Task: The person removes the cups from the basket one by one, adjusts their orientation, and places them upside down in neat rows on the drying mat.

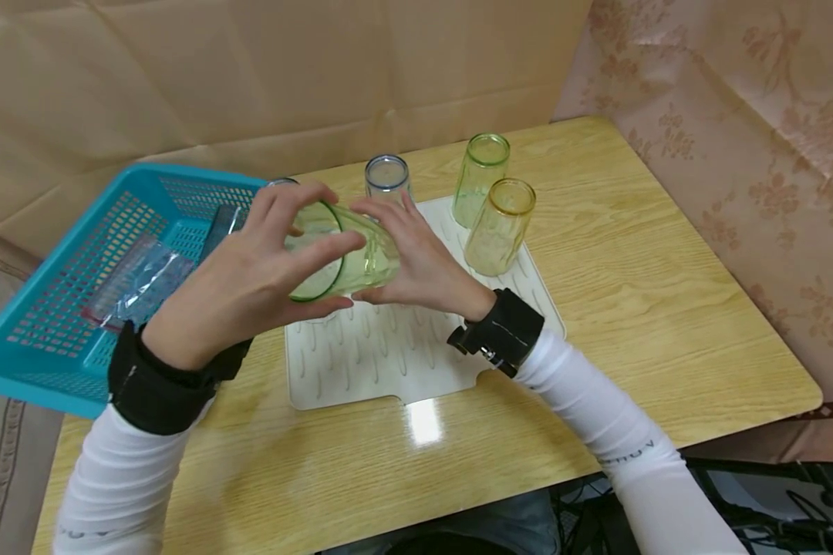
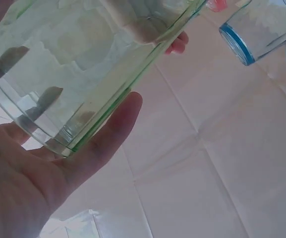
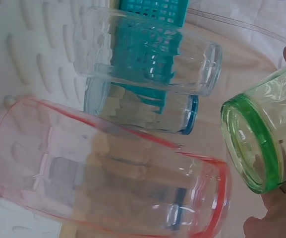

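Note:
A green-tinted drinking glass (image 1: 375, 258) is held tilted on its side above the white drying mat (image 1: 389, 362). My left hand (image 1: 250, 266) grips it around the darker-rimmed left end, thumb along the near side. With fingers above and thumb below, my right hand (image 1: 426, 266) holds the other end. The right wrist view shows this glass's thick green base (image 3: 257, 144) between the fingertips. Behind the hands, a blue-rimmed glass (image 1: 387, 173) stands upside down. A pink-red glass (image 3: 118, 168) and a clear glass (image 3: 147, 52) show near it in the right wrist view.
A blue plastic basket (image 1: 28, 385) with clear-wrapped items (image 1: 139, 281) stands at the left. Upside down on the mat's right side are another green glass (image 1: 482, 181) and an amber glass (image 1: 501, 227). The wooden table (image 1: 666, 308) extends right; cloth (image 1: 284, 69) hangs behind.

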A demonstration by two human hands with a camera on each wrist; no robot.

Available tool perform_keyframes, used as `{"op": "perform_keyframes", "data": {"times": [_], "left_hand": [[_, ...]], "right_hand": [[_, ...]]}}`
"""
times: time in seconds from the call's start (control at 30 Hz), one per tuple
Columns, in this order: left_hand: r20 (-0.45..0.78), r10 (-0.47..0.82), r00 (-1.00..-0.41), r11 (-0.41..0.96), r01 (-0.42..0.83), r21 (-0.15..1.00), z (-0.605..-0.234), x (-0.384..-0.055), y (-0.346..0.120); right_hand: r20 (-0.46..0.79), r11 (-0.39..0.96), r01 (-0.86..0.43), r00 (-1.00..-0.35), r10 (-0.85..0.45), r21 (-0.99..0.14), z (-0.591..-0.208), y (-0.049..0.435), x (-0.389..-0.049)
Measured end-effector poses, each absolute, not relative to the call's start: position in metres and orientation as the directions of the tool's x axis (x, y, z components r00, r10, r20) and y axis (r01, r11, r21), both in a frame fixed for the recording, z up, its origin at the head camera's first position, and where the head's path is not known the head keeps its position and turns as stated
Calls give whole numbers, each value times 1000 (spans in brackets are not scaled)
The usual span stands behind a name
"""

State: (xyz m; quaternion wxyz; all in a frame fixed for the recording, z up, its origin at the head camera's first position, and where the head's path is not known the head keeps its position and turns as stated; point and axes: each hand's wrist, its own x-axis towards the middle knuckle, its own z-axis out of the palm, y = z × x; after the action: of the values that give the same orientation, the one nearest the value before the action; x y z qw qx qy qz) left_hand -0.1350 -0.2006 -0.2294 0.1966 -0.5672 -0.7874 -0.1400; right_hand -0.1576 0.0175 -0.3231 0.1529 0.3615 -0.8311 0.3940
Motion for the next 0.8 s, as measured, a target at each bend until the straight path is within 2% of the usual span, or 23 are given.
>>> {"op": "perform_keyframes", "data": {"times": [0.2,0.43,0.67,0.8], "left_hand": [[460,840,-288,319,948,11,-234,-131,-199],[464,832,-303,298,951,87,-241,-131,-204],[459,824,-332,317,942,112,-246,-130,-209],[462,815,-349,338,935,111,-246,-129,-213]], "right_hand": [[516,378,-700,-707,-483,-606,-329,21,-153],[408,359,-600,-775,-482,-715,-326,24,-141],[419,414,-621,-770,-481,-665,-319,31,-137],[406,504,-608,-790,-459,-613,-315,38,-133]]}}
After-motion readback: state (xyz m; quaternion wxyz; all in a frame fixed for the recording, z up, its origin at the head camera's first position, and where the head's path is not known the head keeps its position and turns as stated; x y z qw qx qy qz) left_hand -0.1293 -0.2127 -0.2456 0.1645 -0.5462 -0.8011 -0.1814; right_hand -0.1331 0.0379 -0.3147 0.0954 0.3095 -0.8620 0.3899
